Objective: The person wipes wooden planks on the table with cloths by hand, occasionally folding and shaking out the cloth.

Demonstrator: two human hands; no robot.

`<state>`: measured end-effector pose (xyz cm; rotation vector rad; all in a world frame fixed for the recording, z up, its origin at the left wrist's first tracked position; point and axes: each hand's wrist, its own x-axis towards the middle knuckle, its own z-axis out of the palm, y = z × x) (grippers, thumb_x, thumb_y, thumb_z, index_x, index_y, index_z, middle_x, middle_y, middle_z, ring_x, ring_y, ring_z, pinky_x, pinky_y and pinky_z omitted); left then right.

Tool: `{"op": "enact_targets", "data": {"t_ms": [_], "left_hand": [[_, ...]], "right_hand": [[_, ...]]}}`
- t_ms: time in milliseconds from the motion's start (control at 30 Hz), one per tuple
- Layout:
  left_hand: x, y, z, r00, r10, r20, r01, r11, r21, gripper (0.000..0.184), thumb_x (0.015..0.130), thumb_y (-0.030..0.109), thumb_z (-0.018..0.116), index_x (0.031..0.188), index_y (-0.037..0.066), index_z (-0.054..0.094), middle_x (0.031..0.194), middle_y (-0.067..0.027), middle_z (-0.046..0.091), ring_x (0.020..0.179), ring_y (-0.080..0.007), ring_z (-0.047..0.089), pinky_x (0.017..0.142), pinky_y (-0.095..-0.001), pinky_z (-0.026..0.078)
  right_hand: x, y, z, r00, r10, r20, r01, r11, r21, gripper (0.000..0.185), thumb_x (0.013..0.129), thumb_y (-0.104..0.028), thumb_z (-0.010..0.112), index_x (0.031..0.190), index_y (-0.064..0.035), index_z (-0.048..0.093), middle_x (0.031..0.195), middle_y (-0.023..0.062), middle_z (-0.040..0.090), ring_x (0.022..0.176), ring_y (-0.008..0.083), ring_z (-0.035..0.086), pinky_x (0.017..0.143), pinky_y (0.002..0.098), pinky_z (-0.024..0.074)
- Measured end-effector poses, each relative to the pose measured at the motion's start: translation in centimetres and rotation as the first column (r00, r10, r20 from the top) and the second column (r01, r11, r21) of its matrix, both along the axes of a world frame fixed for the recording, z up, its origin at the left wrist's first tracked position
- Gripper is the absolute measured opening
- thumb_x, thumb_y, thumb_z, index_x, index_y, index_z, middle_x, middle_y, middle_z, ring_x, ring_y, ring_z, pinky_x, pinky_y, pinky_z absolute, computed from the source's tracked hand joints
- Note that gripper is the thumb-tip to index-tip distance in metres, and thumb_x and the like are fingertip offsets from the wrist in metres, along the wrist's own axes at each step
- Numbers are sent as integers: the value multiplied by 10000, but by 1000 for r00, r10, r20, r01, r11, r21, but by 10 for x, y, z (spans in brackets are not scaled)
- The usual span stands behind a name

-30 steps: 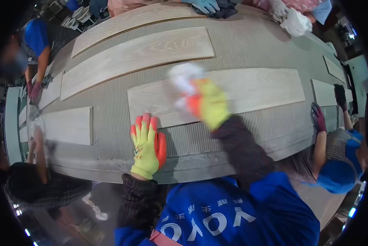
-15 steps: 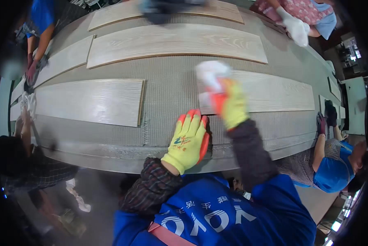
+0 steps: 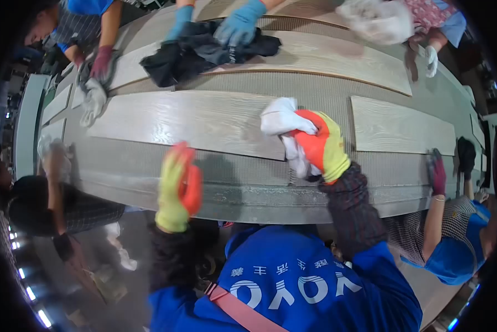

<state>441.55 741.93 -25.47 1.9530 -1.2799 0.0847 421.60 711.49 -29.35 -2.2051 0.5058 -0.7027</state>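
Note:
My right hand [image 3: 323, 144], in a yellow glove with an orange palm, grips a bunched white cloth [image 3: 281, 117]. The cloth is at the right end of a pale wood-grain plank [image 3: 193, 119]; part of it hangs over the ribbed surface. My left hand [image 3: 178, 191], in a matching glove and slightly blurred, is near that plank's front edge. Its fingers are stretched out, with nothing visible in them. Further right lies another pale plank [image 3: 403, 124], apart from both hands.
The planks rest on a ribbed grey conveyor-like surface [image 3: 259, 180]. Across it, a co-worker's blue-gloved hands [image 3: 240, 25] press a dark cloth [image 3: 204, 52] on a far plank [image 3: 337, 58]. Other gloved co-workers stand around, one with a grey cloth [image 3: 93, 99] at left.
My left hand has lifted off the near edge and moved left. The planks appear further right in view. My right hand and the white cloth have gone from the right plank to the middle one.

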Motion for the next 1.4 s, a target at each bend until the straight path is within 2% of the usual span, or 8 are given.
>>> {"op": "enact_targets", "data": {"t_ms": [500, 633, 700, 800, 1033, 1133, 1233, 1400], "left_hand": [[38, -42, -42, 930, 97, 354, -250, 874, 416, 615, 1024, 258, 612, 1537, -31, 436, 1592, -270, 418, 1504, -467, 348, 1244, -599, 212], [-18, -77, -43, 920, 120, 373, -283, 862, 421, 618, 1017, 272, 608, 1527, -34, 443, 1586, -278, 417, 1500, -478, 346, 1245, -599, 210], [-39, -89, -41, 950, 94, 297, -223, 872, 437, 627, 996, 269, 630, 1517, -33, 455, 1575, -298, 418, 1492, -480, 354, 1240, -602, 215], [-48, -80, -51, 952, -43, 303, -122, 856, 502, 609, 991, 249, 639, 1502, -37, 474, 1556, -310, 437, 1480, -480, 371, 1236, -594, 227], [59, -27, -76, 876, 286, 388, -434, 818, 378, 515, 1001, 208, 644, 1450, -30, 561, 1492, -266, 546, 1456, -449, 435, 1250, -561, 240], [72, -40, -101, 907, 305, 291, -395, 855, 335, 483, 1021, 212, 631, 1445, -13, 578, 1506, -247, 549, 1469, -415, 442, 1254, -557, 243], [60, -40, -109, 935, 277, 220, -339, 878, 338, 457, 1033, 199, 615, 1439, -9, 585, 1514, -240, 547, 1477, -407, 436, 1252, -553, 247], [37, -60, -117, 959, 149, 241, -233, 897, 375, 434, 1015, 164, 633, 1411, -8, 599, 1504, -209, 565, 1483, -417, 425, 1246, -570, 247]], "right_hand": [[-34, 21, 41, 844, -441, -306, 278, 846, -455, 390, 864, -191, 734, 1229, -68, 672, 1129, 153, 676, 1090, 345, 669, 915, 450, 561], [-160, -85, -38, 664, -747, -27, 498, 416, 761, 332, 898, -14, 662, 1230, -8, 663, 1184, 162, 679, 1115, 284, 668, 990, 381, 547], [-110, -41, -49, 748, -652, -126, 536, 705, -464, 390, 889, -57, 697, 1274, -19, 643, 1247, 176, 671, 1143, 326, 660, 995, 410, 546], [22, 47, -37, 952, -270, -144, 157, 835, -527, 506, 875, -225, 726, 1348, -85, 615, 1244, 187, 667, 1147, 410, 640, 978, 495, 534], [-100, -53, -55, 896, -408, -178, 349, 892, -287, 395, 977, -292, 618, 1299, -66, 639, 1220, 181, 684, 1175, 350, 652, 1013, 461, 530], [-214, -170, -116, 772, -635, -24, 414, 474, 777, 400, 1062, -288, 505, 1331, -15, 619, 1266, 176, 677, 1211, 336, 643, 1066, 449, 512], [-102, -85, -98, 738, -674, -34, 460, 539, -705, 454, 894, -289, 790, 1241, -26, 659, 1126, 177, 721, 1049, 380, 686, 917, 489, 556], [129, 59, -84, 968, -58, -246, -25, 946, -322, 413, 856, -275, 741, 1241, -135, 691, 1200, 136, 696, 1144, 323, 667, 937, 476, 560]]}}
